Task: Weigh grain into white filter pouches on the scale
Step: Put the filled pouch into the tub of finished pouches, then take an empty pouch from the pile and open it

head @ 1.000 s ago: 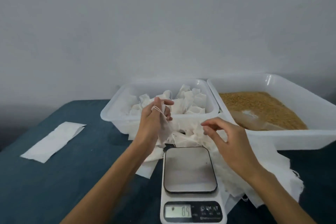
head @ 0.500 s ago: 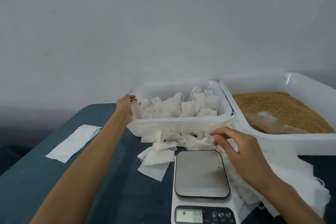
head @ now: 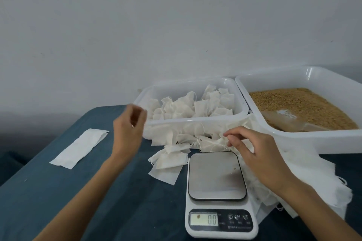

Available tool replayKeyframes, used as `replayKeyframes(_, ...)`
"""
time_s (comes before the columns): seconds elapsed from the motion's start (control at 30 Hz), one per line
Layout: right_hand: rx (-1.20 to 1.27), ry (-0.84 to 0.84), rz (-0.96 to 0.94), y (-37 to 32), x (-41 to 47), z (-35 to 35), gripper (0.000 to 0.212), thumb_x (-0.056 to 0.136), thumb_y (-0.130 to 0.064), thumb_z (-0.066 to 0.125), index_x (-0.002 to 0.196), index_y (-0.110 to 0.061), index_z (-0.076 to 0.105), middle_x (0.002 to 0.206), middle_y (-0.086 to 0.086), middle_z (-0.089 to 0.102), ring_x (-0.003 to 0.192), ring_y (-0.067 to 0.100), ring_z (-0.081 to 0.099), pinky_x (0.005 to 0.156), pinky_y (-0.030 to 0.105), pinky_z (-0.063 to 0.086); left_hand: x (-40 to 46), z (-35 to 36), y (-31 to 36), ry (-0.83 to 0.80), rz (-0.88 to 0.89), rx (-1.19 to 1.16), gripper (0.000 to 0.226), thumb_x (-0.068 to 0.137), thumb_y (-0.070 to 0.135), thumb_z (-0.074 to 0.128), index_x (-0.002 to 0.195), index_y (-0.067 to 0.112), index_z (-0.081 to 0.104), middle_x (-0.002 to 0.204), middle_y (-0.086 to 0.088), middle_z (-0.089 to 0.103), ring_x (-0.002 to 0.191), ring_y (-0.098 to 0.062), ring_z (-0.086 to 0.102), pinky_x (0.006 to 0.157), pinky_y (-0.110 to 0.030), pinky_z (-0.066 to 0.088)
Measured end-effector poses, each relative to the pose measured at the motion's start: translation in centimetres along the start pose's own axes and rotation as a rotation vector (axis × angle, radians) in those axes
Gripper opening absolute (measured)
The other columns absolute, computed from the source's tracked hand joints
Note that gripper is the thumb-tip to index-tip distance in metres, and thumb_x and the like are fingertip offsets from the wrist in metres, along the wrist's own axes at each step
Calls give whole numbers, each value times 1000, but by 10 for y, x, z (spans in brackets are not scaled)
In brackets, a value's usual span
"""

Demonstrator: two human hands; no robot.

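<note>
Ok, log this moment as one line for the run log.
left hand: empty, by pouch bin | right hand: over loose pouches, grip unclear | scale: bare, reads 00 | grain bin: untouched

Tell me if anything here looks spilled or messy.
A few stray grains lie on the scale platform near its right edge, though it reads zero. Loose empty pouches sprawl in an untidy heap on the table between scale and pouch tub. Nothing looks damaged.
</note>
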State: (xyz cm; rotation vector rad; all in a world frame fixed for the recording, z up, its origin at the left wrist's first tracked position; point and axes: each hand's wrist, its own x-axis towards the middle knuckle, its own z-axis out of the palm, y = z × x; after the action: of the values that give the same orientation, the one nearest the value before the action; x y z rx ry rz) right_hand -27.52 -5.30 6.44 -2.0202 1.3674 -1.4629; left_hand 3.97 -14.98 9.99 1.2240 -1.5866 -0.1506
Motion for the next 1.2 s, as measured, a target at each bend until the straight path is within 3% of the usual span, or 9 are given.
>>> replayKeyframes(0.07, 5, -25, 8, 0, -1, 2, 14, 99, -34, 57, 104, -34, 70, 86, -19, 71, 89, 3, 69, 79, 8, 45, -39, 1, -4, -261, 106, 110, 18, 96, 12, 74, 82, 20, 65, 76, 7, 62, 69, -7, 55, 65, -21, 45)
replayKeyframes(0.17, 8, -47, 28, 1, -3, 3, 12, 100, -30, 59, 103, -36, 70, 86, -19, 71, 89, 4, 69, 79, 11, 46, -72, 5, -10, -558, 212, 319, 19, 91, 29, 82, 104, 17, 75, 101, 5, 65, 92, -13, 60, 79, -32, 51)
replayKeyframes(0.3, 1, -54, 45, 1, -4, 5, 12, 100, -28, 60, 102, -34, 70, 87, -17, 71, 90, 6, 69, 80, 14, 48, -77, 16, -14, -615, 390, 507, 36, 95, 35, 76, 125, 15, 73, 119, -1, 69, 111, -25, 61, 91, -38, 51)
replayKeyframes(0.5, -16, -64, 45, 1, -5, 6, 12, 100, -29, 60, 103, -31, 71, 86, -18, 70, 90, 5, 69, 81, 13, 48, -72, 19, -11, -585, 589, 628, 13, 87, 8, 83, 92, 16, 73, 98, -1, 71, 86, -26, 66, 70, -35, 54)
replayKeyframes(0.57, -13, -66, 46, 1, -5, 5, 12, 100, -28, 60, 103, -30, 71, 85, -18, 70, 90, 6, 68, 81, 13, 48, -74, 19, -9, -487, 445, 463, 10, 95, 6, 74, 91, 15, 71, 92, 3, 69, 82, -22, 63, 70, -35, 52)
replayKeyframes(0.7, 34, -68, 49, -3, -5, 6, 11, 100, -27, 61, 103, -30, 71, 87, -19, 71, 93, 4, 68, 81, 12, 47, -70, 18, 7, -264, -173, -238, 21, 103, 12, 65, 88, 24, 73, 83, 11, 71, 74, -5, 63, 66, -15, 49)
replayKeyframes(0.8, 161, -83, 89, -6, -5, 9, 15, 95, -39, 67, 107, -32, 72, 95, -16, 73, 95, 8, 69, 84, 14, 50, -65, 26, 32, -296, -398, -649, 18, 103, 21, 64, 93, 20, 80, 92, 0, 76, 82, -12, 70, 69, -20, 56)
replayKeyframes(0.97, 375, -110, 220, -6, -3, 9, 47, 81, -55, 77, 123, -37, 66, 112, -10, 71, 93, 17, 70, 87, 31, 57, -80, 68, 69, -497, -443, -844, 21, 97, 31, 67, 101, 15, 80, 99, -11, 77, 90, -20, 72, 76, -27, 58)
replayKeyframes(1.2, 592, 30, 270, 6, 1, 4, 20, 90, -11, 75, 110, -13, 72, 101, 7, 77, 92, 23, 74, 74, 27, 59, -87, 97, 86, -549, -376, -866, 26, 102, 35, 65, 117, 16, 76, 110, -12, 77, 97, -25, 74, 76, -30, 59)
